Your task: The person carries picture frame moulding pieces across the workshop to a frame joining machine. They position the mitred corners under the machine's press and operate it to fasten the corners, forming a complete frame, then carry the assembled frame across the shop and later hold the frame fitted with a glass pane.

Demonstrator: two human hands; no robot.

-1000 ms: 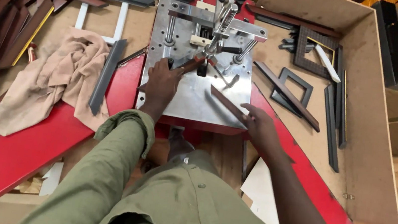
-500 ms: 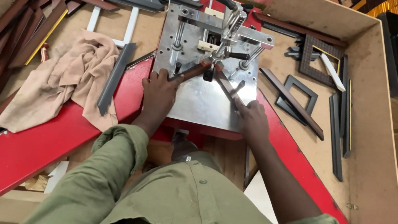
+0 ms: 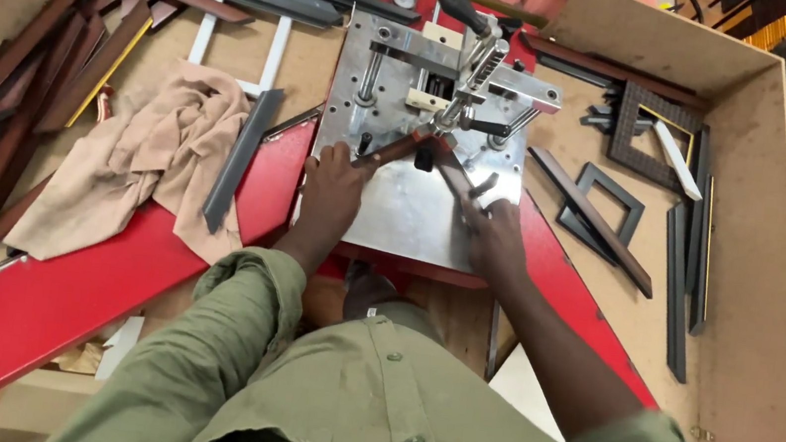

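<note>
Two bare hands press two dark moulding strips onto the steel plate [image 3: 403, 217] of a corner-joining machine; the strips meet at a mitred right angle just under the clamp head [image 3: 476, 71], near the plate's middle. Left hand [image 3: 331, 193] lies flat over the left strip [image 3: 390, 149], fingers closed down on it and pinning it to the plate; right hand [image 3: 496, 239] does the same on the right strip [image 3: 458, 177], fingers curled over its lower end. Both sleeves are olive green.

Around the machine, on the desk [image 3: 760, 326] with its raised board walls: a crumpled beige cloth [image 3: 136, 159] to the left; a loose grey strip [image 3: 241, 157] lying across the cloth's edge; a stack of brown mouldings [image 3: 42, 68] further left; red fence arms [image 3: 86, 283] running out diagonally from under the plate; small finished frames [image 3: 616, 193] and black offcuts [image 3: 680, 286] to the right.

Judged from their look, the strips are light, stiff wood, narrow enough to skid on bare steel; the cut tips seem the fragile part, so a flat hold on the top face, back from the joint, looks safest.
</note>
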